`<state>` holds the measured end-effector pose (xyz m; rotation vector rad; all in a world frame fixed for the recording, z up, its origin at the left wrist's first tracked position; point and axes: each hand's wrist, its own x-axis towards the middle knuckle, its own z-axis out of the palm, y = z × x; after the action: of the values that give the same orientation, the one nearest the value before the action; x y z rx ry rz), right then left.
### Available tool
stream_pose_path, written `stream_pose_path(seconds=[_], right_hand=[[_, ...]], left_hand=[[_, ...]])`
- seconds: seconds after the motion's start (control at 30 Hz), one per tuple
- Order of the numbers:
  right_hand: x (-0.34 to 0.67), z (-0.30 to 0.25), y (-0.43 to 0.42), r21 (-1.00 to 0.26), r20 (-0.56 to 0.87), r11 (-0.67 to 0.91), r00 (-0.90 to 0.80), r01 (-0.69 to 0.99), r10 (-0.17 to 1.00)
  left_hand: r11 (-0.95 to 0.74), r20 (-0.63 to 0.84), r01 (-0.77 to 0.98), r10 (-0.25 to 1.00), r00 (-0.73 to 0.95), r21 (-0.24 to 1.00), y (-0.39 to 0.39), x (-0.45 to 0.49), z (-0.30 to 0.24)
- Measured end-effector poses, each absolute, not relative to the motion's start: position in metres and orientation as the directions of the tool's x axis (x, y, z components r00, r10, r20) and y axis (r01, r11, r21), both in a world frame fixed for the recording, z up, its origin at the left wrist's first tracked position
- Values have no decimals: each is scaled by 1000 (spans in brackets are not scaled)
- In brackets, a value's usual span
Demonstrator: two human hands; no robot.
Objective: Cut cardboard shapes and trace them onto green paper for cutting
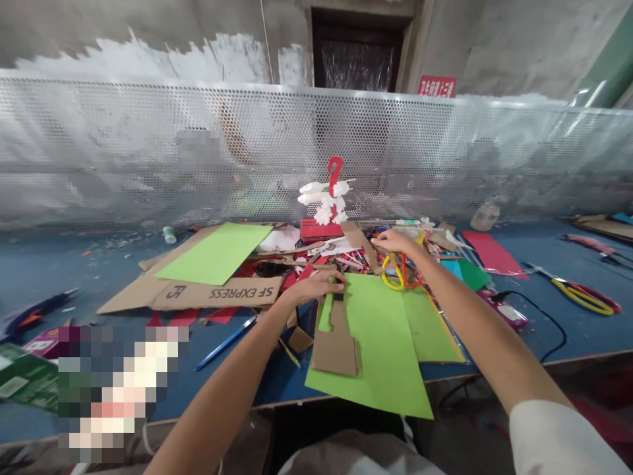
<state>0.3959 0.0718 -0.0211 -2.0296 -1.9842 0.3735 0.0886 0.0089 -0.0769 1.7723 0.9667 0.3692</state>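
Observation:
My left hand (318, 285) is closed around the upper end of a narrow green paper cutout (326, 314), over a piece of brown cardboard (334, 354). That cardboard lies on a large green paper sheet (383, 349). Farther right, my right hand (397, 241) reaches over the scrap pile, its fingers pinched together beside a brown cardboard strip (363, 245). Whatever the fingertips grip, if anything, is hidden. Scissors with yellow and orange handles (392, 275) lie just below this hand, their blades out of sight.
Paper and cardboard scraps (341, 247) heap around a red base with a red-and-white figure (334, 188). Printed cardboard (242, 292) and another green sheet (217, 254) lie left. Pliers (576, 293) and a black cable (554, 320) lie right. A perforated metal panel (277, 145) stands behind.

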Motion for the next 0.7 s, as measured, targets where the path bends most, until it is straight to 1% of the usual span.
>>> stream_pose_path(seconds=[0.13, 0.27, 0.33, 0.5, 0.6, 0.7], right_hand=[[389, -6, 92, -240, -30, -30, 23, 970, 999], [370, 6, 104, -195, -28, 59, -66, 979, 997], [347, -1, 106, -174, -34, 88, -95, 981, 995], [290, -38, 102, -109, -111, 115, -127, 987, 986], [284, -47, 102, -99, -148, 166, -179, 981, 973], [292, -49, 103, -91, -146, 215, -227, 972, 963]], left_hand=[[-109, -228, 475, 771, 595, 873, 8, 88, -74], [-106, -245, 501, 775, 583, 859, 11, 89, -75], [-114, -229, 490, 778, 584, 864, 12, 89, -77], [-121, -220, 489, 782, 583, 864, 13, 90, -80], [-117, -230, 489, 772, 592, 864, 12, 90, -80], [-139, -223, 501, 773, 594, 854, 12, 90, -79]])
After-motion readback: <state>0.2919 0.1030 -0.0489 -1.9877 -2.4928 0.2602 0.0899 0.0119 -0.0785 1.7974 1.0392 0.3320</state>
